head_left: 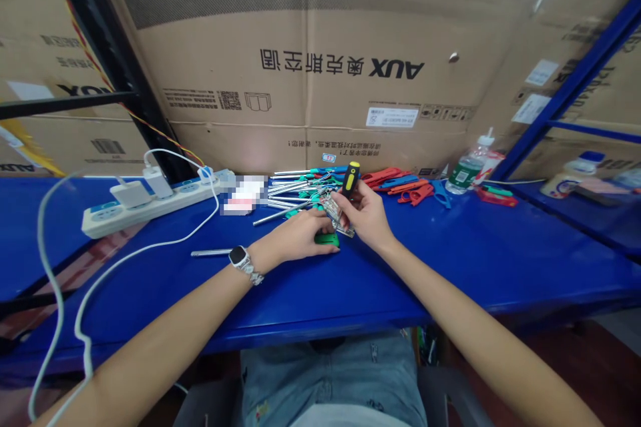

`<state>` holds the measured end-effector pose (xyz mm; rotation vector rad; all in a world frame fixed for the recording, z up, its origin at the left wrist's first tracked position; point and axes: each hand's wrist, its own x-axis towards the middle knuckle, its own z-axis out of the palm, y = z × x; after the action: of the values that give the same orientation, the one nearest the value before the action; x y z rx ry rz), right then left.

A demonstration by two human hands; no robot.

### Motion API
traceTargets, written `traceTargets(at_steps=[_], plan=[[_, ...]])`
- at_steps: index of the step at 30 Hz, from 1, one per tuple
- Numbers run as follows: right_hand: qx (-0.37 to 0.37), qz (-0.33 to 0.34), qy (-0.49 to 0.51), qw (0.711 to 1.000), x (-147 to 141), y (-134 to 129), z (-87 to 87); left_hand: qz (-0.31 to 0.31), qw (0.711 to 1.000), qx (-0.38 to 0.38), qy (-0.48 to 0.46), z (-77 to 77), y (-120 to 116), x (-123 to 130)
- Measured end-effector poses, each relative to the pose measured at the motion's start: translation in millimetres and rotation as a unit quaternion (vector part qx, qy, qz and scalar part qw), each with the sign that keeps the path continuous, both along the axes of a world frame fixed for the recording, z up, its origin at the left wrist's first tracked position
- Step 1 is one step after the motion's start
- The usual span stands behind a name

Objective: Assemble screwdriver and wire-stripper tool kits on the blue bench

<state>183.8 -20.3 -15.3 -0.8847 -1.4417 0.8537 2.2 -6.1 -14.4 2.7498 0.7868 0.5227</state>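
My left hand [300,235] lies on the blue table with its fingers around a small green plastic part [327,239]. In my right hand [366,213] is a screwdriver with a yellow and black handle [351,177], its handle pointing up and its shaft slanting down toward the green part. Small shiny metal pieces [344,228] show between the two hands, partly covered by my fingers. A metal rod [211,253] extends out to the left from beside my left wrist.
Silver rods with green parts [285,202] are piled behind my hands, next to red and blue plastic pieces [413,188]. A white power strip [150,207] with cables is at left; a bottle [467,168] stands at right. Cardboard [300,27] rises behind the table [400,300].
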Motion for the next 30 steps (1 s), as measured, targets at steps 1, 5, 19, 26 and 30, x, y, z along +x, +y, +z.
traceTargets(at_steps=[1,5,19,26,30], plan=[[0.003,-0.001,-0.009,1.0,1,-2,-2.3,-0.001,1.0,-0.001,-0.004,0.1,0,1],[0.008,0.007,-0.047,0.999,4,-5,-6.7,0.001,1.0,-0.01,-0.008,0.7,-1,2],[-0.048,0.099,-0.024,0.994,13,-4,4.7,0.0,1.0,-0.011,-0.021,0.1,-2,1],[-0.066,0.157,-0.058,0.984,20,-11,14.7,0.001,1.0,0.006,-0.003,1.7,-4,0],[-0.059,0.164,-0.068,0.982,21,-11,12.4,0.027,0.993,-0.005,-0.116,17.7,-1,-6]])
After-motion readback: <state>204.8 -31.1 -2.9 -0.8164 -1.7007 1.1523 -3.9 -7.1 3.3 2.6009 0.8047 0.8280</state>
